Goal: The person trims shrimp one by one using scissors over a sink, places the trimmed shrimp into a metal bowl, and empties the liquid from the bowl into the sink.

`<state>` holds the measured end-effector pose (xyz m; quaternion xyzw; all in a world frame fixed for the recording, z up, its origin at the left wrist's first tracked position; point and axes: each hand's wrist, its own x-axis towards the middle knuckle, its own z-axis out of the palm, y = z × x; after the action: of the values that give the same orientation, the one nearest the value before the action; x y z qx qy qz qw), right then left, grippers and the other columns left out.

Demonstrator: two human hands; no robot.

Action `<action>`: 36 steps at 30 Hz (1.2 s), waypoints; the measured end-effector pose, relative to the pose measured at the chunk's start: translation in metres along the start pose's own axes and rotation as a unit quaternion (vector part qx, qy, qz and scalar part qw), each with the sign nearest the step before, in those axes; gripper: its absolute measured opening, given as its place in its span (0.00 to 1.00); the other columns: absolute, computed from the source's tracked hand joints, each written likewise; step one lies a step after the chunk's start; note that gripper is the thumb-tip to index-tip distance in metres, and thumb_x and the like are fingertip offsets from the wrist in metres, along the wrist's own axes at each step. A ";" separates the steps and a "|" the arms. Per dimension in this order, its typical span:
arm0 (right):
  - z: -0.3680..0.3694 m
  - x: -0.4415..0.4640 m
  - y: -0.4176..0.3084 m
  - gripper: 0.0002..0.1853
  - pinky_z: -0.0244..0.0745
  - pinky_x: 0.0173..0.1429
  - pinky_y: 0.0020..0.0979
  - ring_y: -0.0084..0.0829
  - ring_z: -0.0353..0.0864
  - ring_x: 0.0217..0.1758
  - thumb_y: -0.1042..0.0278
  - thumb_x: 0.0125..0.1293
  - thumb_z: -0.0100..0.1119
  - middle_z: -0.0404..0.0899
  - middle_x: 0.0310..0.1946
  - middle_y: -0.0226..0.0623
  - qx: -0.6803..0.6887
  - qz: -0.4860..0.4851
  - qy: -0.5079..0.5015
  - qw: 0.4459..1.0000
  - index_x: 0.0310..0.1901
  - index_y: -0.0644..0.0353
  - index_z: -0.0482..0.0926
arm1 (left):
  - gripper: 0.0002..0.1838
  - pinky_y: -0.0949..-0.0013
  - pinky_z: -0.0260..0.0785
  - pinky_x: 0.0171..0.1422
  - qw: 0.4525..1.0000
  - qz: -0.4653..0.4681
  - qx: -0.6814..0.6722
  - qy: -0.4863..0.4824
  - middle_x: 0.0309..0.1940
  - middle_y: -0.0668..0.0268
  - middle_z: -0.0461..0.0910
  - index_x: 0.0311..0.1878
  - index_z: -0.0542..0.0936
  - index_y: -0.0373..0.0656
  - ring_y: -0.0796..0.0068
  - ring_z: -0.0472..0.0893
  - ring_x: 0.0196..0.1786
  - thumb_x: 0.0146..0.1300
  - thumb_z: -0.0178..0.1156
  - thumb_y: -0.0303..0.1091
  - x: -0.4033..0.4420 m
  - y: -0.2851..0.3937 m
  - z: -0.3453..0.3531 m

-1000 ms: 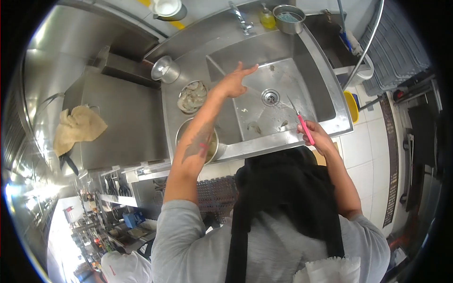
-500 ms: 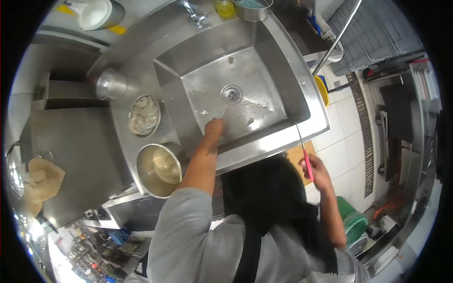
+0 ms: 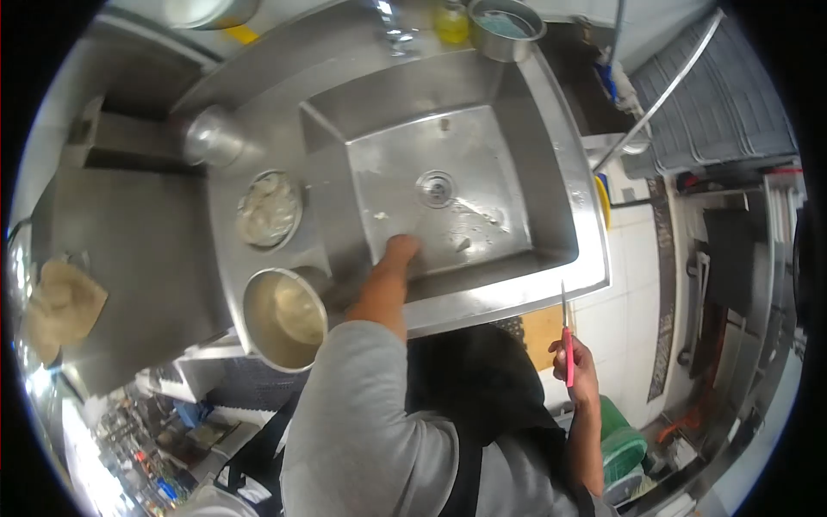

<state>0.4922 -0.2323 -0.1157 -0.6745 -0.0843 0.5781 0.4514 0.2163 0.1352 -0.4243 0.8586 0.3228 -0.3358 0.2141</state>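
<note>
My left hand (image 3: 401,250) reaches down into the steel sink (image 3: 482,146), near its front left corner. Its fingers are hidden below the hand, so what they touch does not show. Small scraps lie on the sink floor around the drain (image 3: 436,189). My right hand (image 3: 575,369) is closed around pink-handled scissors (image 3: 568,358), their blades pointing away from me, just outside the sink's front right corner. Left of the sink are a bowl of pale, shrimp-like pieces (image 3: 270,209) and a larger steel pot (image 3: 258,320) with pale contents.
Behind the sink are a faucet (image 3: 396,34), a yellow soap bottle (image 3: 451,24) and a steel pot (image 3: 506,30). A metal cup (image 3: 214,140) stands at the left. A beige cloth (image 3: 65,306) lies farther left. Green containers (image 3: 622,452) stand at the lower right.
My left hand has come back from over the sink's left side and down to its front left. My right hand, with the scissors, has moved toward me, away from the sink edge. The view has shifted.
</note>
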 end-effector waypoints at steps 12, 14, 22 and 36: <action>0.039 0.051 -0.082 0.14 0.56 0.26 0.18 0.11 0.59 0.22 0.55 0.73 0.66 0.63 0.23 0.16 -0.021 -0.103 -0.148 0.983 0.42 0.57 0.78 | 0.13 0.54 0.78 0.60 0.902 -0.010 -0.120 0.414 0.45 0.54 0.88 0.45 0.91 0.53 0.51 0.86 0.52 0.54 0.70 0.33 -0.164 -0.051 -0.301; 0.047 0.053 -0.095 0.13 0.55 0.26 0.18 0.11 0.58 0.23 0.56 0.73 0.67 0.64 0.24 0.17 -0.015 -0.107 -0.177 0.978 0.42 0.56 0.77 | 0.12 0.53 0.78 0.60 0.876 -0.052 -0.081 0.472 0.47 0.56 0.88 0.46 0.90 0.53 0.52 0.86 0.52 0.59 0.70 0.41 -0.234 -0.095 -0.330; 0.068 0.041 -0.090 0.14 0.54 0.26 0.18 0.11 0.58 0.23 0.56 0.72 0.68 0.62 0.22 0.16 -0.051 -0.098 -0.172 0.979 0.41 0.56 0.78 | 0.14 0.52 0.77 0.63 0.894 -0.249 -0.073 0.366 0.49 0.48 0.86 0.50 0.89 0.47 0.48 0.85 0.56 0.62 0.66 0.31 -0.278 -0.201 -0.260; 0.115 0.048 -0.109 0.15 0.54 0.27 0.19 0.12 0.61 0.24 0.54 0.70 0.70 0.65 0.25 0.18 -0.085 -0.121 -0.232 0.962 0.38 0.55 0.78 | 0.09 0.54 0.80 0.53 0.854 -0.192 -0.309 0.372 0.39 0.55 0.89 0.42 0.91 0.49 0.53 0.88 0.44 0.60 0.66 0.32 -0.407 -0.100 -0.178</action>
<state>0.4533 -0.0795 -0.0636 -0.5427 -0.3161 0.6502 0.4275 -0.0057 0.1428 -0.0269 0.7303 0.6237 0.0906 0.2636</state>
